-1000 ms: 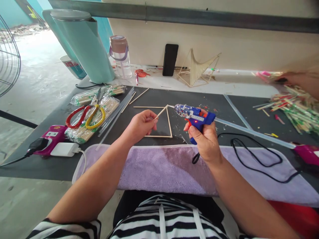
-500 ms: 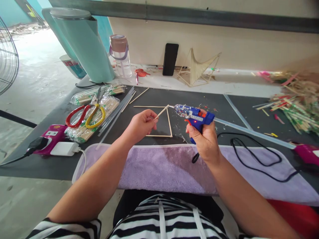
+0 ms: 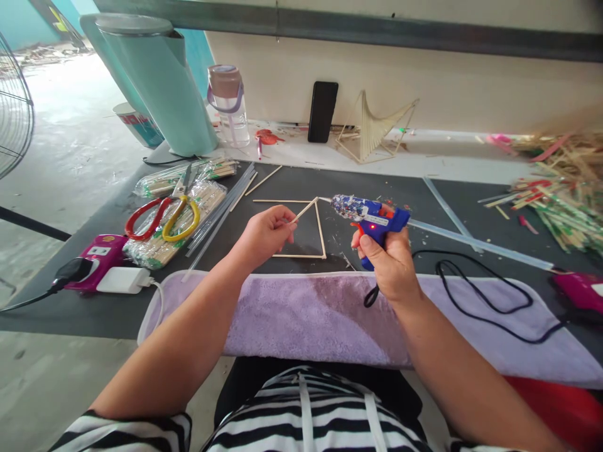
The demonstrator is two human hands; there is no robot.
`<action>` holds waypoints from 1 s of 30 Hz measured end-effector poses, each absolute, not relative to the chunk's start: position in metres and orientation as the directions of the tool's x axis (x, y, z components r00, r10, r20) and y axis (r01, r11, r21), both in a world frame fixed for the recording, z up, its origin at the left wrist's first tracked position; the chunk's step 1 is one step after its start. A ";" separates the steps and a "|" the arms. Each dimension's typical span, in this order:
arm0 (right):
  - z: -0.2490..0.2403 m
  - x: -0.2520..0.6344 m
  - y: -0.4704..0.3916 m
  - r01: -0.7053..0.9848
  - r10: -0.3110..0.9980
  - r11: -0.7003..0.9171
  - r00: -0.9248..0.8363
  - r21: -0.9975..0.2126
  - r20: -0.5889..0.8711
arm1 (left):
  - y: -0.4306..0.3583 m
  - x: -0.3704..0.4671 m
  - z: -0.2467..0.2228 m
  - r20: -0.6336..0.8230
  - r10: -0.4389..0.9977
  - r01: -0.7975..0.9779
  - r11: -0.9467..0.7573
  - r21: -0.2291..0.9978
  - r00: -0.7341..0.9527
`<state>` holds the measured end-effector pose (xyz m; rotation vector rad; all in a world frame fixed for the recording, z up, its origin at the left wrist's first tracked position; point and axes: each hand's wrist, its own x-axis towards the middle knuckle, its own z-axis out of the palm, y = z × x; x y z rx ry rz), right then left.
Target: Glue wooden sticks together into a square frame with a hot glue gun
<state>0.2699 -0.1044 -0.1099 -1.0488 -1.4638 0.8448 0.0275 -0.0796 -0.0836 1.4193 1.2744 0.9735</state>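
My left hand (image 3: 269, 236) pinches a thin wooden stick (image 3: 305, 211), its far end raised by the corner of a frame of sticks (image 3: 321, 229) on the dark table. Wrapped round the handle of a blue hot glue gun (image 3: 372, 220) is my right hand (image 3: 389, 260). The gun's nozzle points left, at the tip of the held stick; whether they touch I cannot tell. A small red light glows on the gun, and a long clear glue stick (image 3: 480, 243) runs out of its back.
Scissors (image 3: 162, 216) lie on wrapped stick bundles (image 3: 155, 248) at left, beside clear glue sticks (image 3: 221, 207). A purple cloth (image 3: 292, 320) covers the front edge. Behind stand a jug (image 3: 151, 88), a bottle (image 3: 228, 113), a phone (image 3: 323, 113) and a stick model (image 3: 372, 135).
The glue gun and my right hand have shifted slightly to the right, drawing the nozzle back a little. My left hand with the stick has moved slightly left.
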 end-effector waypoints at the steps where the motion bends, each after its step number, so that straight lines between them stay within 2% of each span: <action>1: -0.110 0.269 -0.104 0.149 0.934 0.356 -0.018 -0.923 0.357 | -0.079 0.027 -0.083 -0.063 0.988 0.192 0.035 0.981 0.142; 5: -0.105 0.268 -0.099 0.038 0.941 0.334 0.033 -0.942 0.335 | -0.078 0.023 -0.078 -0.131 0.973 0.012 0.131 0.991 0.193; 8: -0.097 0.271 -0.098 -0.096 0.966 0.250 0.090 -0.963 0.242 | -0.077 0.017 -0.075 -0.177 0.952 -0.106 0.209 0.972 0.250; 13: -0.086 0.295 -0.120 -0.167 0.989 0.051 0.143 -0.985 0.026 | -0.074 0.009 -0.074 -0.190 0.940 -0.207 0.254 0.945 0.282; 17: -0.091 0.325 -0.148 -0.218 0.959 -0.166 0.192 -0.962 -0.210 | -0.070 0.004 -0.075 -0.188 0.940 -0.233 0.258 0.938 0.284; 23: -0.088 0.344 -0.163 -0.395 0.829 -0.468 0.114 -0.790 -0.548 | -0.064 0.001 -0.079 -0.187 0.950 -0.258 0.251 0.933 0.249; 27: -0.083 0.343 -0.155 -0.562 0.740 -0.459 0.185 -0.687 -0.646 | -0.062 -0.001 -0.081 -0.188 0.955 -0.261 0.246 0.934 0.228; 30: -0.091 0.347 -0.144 -0.570 0.755 -0.405 0.232 -0.714 -0.613 | -0.061 -0.002 -0.082 -0.183 0.959 -0.265 0.238 0.934 0.217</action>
